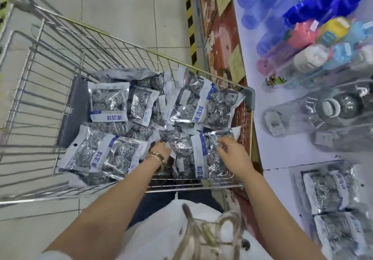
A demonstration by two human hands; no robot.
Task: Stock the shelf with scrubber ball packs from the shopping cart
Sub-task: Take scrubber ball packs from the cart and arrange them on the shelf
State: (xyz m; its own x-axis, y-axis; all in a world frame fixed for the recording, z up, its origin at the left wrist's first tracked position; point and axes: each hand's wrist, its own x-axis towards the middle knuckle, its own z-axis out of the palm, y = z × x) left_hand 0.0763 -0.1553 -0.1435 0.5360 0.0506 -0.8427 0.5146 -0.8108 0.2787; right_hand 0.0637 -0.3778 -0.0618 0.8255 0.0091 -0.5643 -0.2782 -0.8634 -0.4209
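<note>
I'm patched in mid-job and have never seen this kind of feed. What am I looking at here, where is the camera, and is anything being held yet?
There is no machine: a person works with bare hands, and the single picture comes from a wide-angle camera on their head, looking down. Below is a wire shopping cart with many scrubber ball packs lying in it. The left hand, with a bracelet on the wrist, and the right hand are both on the nearest pack, at either side of it. Whether either has closed on it, I cannot tell. At right is the white shelf, where two packs already lie, beside clear and blue bottles.
</note>
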